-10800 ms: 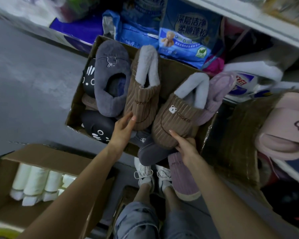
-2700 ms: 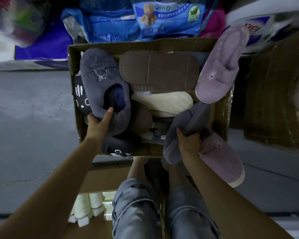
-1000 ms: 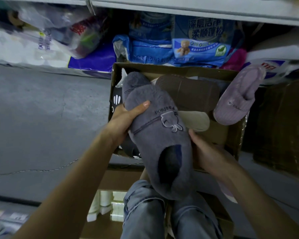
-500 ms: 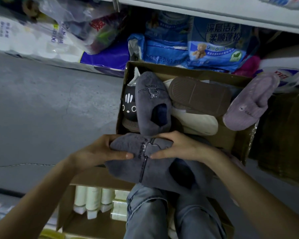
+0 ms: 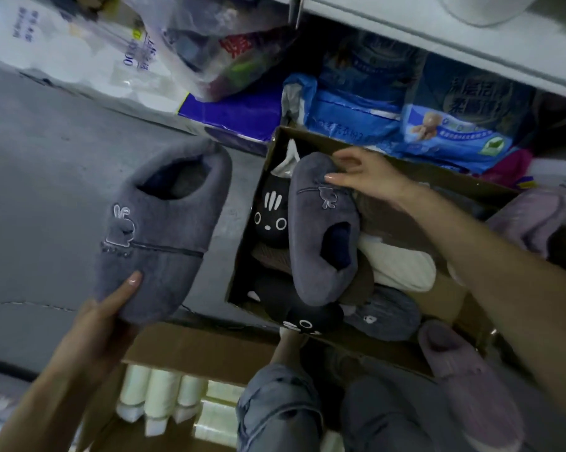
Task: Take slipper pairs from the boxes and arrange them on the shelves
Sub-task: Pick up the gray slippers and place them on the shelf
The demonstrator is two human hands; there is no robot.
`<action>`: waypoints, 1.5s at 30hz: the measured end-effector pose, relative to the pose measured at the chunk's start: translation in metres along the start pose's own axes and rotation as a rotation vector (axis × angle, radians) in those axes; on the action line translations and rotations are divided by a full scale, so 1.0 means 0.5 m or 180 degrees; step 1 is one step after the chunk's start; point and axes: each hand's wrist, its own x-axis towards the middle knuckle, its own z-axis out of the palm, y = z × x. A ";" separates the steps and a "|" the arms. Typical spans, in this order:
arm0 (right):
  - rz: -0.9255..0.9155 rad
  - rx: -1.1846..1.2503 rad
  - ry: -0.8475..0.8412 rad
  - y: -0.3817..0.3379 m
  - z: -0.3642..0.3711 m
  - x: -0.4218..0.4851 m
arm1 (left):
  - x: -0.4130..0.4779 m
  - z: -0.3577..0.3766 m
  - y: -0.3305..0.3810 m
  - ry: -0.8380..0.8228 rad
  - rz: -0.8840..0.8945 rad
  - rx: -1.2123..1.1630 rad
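Grey slipper (image 5: pixel 164 230), toe in left hand (image 5: pixel 95 327)

Lilac slipper (image 5: pixel 536 216) cropped right; blue bag (image 5: pixel 454 132) print blurred.

Looks like a shop aisle or stockroom: white shelf (image 5: pixel 438 31) w/ sealed blue pkgs (image 5: pixel 454 132) crammed beneath. Cardboard box (image 5: pixel 448 176) of mixed slippers (image 5: pixel 321 230) & a carton (image 5: pixel 203 347) of white bottles (image 5: pixel 157 396) sit on bare concrete floor (image 5: pixel 46 190).

Grey rabbit slipper (image 5: pixel 164 230) aloft left of the cardboard box (image 5: pixel 454 179), matching slipper (image 5: pixel 321 230) sole-down inside it.
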 end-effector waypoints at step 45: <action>0.0829 0.3482 0.1025 -0.060 -0.124 -0.506 | -0.250 0.348 -0.028 -0.0144 0.0673 -0.1354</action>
